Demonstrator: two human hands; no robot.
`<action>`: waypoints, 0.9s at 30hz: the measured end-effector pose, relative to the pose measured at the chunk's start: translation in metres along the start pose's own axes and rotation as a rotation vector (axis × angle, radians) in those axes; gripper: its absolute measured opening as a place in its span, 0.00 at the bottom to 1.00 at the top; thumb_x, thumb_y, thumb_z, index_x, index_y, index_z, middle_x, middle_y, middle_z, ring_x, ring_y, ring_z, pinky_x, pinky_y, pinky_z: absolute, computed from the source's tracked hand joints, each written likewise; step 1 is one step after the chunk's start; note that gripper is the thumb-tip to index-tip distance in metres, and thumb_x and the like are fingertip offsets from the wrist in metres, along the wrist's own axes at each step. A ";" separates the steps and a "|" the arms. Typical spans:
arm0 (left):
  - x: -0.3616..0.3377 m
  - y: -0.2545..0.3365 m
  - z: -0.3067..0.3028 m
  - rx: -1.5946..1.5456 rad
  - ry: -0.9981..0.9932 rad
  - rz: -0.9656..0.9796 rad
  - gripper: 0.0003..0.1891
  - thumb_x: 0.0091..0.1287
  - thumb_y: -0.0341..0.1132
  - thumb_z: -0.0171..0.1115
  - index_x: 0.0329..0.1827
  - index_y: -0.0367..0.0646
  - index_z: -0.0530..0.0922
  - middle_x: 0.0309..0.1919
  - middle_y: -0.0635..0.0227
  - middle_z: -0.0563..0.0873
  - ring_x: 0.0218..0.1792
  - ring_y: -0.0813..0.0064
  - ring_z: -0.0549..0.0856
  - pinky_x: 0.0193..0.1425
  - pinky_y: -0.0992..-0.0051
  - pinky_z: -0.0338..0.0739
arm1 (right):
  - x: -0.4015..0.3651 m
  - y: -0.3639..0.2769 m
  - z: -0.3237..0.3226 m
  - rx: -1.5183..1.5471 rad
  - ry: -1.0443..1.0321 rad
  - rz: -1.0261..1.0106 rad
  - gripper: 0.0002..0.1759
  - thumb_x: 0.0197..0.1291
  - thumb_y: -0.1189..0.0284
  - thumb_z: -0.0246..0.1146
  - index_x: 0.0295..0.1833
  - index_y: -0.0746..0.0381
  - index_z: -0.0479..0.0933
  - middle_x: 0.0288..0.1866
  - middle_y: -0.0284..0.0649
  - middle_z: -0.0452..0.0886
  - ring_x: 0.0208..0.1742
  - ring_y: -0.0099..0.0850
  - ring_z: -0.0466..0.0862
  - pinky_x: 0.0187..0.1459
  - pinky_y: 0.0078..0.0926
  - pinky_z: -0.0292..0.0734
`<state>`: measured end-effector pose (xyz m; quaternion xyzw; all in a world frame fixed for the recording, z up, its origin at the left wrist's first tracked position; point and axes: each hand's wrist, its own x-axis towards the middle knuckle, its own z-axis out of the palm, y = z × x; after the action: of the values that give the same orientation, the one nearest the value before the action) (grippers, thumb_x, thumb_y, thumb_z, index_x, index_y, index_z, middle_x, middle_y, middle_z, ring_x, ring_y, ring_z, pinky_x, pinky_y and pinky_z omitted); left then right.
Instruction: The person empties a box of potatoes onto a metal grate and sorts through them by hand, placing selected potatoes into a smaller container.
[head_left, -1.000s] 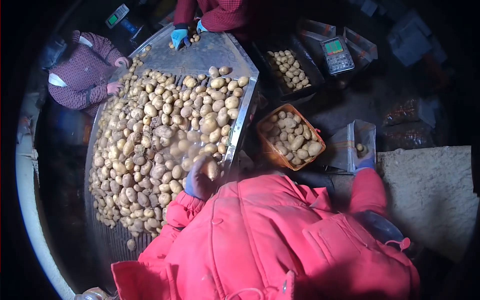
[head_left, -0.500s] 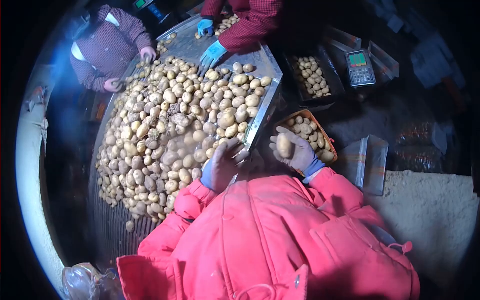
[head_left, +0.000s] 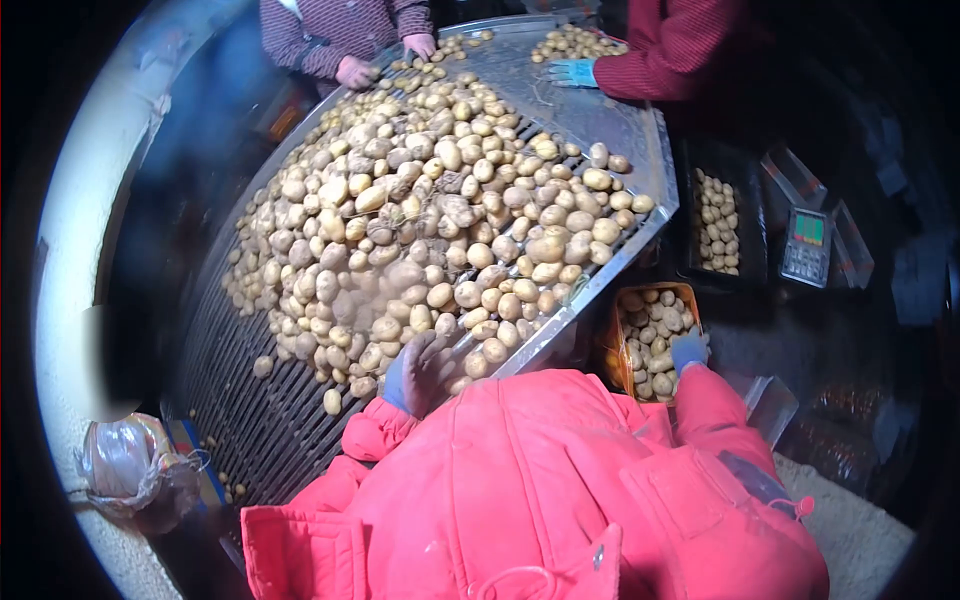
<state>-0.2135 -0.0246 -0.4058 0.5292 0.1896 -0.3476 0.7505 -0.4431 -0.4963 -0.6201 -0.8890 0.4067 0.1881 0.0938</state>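
Observation:
A large heap of potatoes (head_left: 400,230) covers a slatted metal table (head_left: 260,440) in front of me. My left hand (head_left: 425,368), in a greyish glove with a blue cuff, is at the heap's near edge beside the table's metal rim. Its fingers are stretched out, and I see no potato held in them. To the right, my right hand (head_left: 690,350) is at the right side of an orange basket (head_left: 622,350) holding many potatoes (head_left: 655,325). Only its blue cuff and the back of the glove show; the fingers are hidden.
Across the table are a person's pink-gloved hands (head_left: 388,60) and another person's blue-gloved hand (head_left: 572,73) near smaller potatoes. A dark crate (head_left: 755,215) of potatoes and a scale with a green display (head_left: 806,245) stand at right. A plastic bag (head_left: 130,460) lies lower left.
My right hand, which held a potato on its palm, has moved right and down to the basket; that potato is no longer visible in it. The view has turned, shifting the table.

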 end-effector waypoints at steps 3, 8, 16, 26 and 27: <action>-0.005 0.004 -0.003 -0.095 -0.076 0.023 0.17 0.76 0.47 0.56 0.57 0.45 0.75 0.50 0.68 0.80 0.52 0.68 0.81 0.57 0.67 0.77 | 0.001 -0.095 -0.087 0.528 0.693 -0.203 0.27 0.63 0.63 0.60 0.64 0.65 0.73 0.65 0.56 0.73 0.66 0.56 0.72 0.67 0.49 0.68; -0.018 0.021 0.017 -0.190 -0.326 0.016 0.14 0.79 0.42 0.49 0.31 0.54 0.66 0.25 0.81 0.64 0.27 0.81 0.64 0.35 0.77 0.61 | -0.015 -0.231 -0.174 0.584 0.569 -0.800 0.19 0.57 0.64 0.65 0.53 0.57 0.81 0.58 0.42 0.80 0.60 0.44 0.76 0.64 0.46 0.68; -0.036 0.023 -0.001 -0.238 0.048 0.039 0.14 0.80 0.40 0.48 0.30 0.54 0.66 0.25 0.81 0.63 0.26 0.83 0.63 0.33 0.79 0.59 | 0.028 -0.261 -0.157 0.154 0.629 -0.877 0.21 0.60 0.54 0.62 0.60 0.38 0.80 0.63 0.36 0.75 0.66 0.42 0.71 0.66 0.52 0.62; -0.060 0.009 -0.030 -0.268 0.280 0.119 0.08 0.79 0.41 0.50 0.46 0.48 0.73 0.35 0.75 0.73 0.34 0.80 0.72 0.36 0.82 0.68 | 0.163 -0.267 -0.238 -0.108 0.848 -0.640 0.13 0.63 0.62 0.60 0.53 0.45 0.81 0.54 0.38 0.78 0.58 0.42 0.77 0.51 0.46 0.76; -0.060 0.005 -0.039 -0.278 0.254 0.133 0.08 0.79 0.41 0.50 0.46 0.48 0.73 0.35 0.75 0.73 0.33 0.81 0.72 0.35 0.82 0.68 | 0.165 -0.269 -0.242 -0.170 1.084 -0.590 0.11 0.64 0.62 0.60 0.50 0.48 0.82 0.48 0.39 0.82 0.52 0.44 0.82 0.48 0.44 0.78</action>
<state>-0.2477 0.0316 -0.3775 0.4714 0.2937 -0.1981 0.8076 -0.0776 -0.5117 -0.4635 -0.9375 0.1173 -0.2920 -0.1488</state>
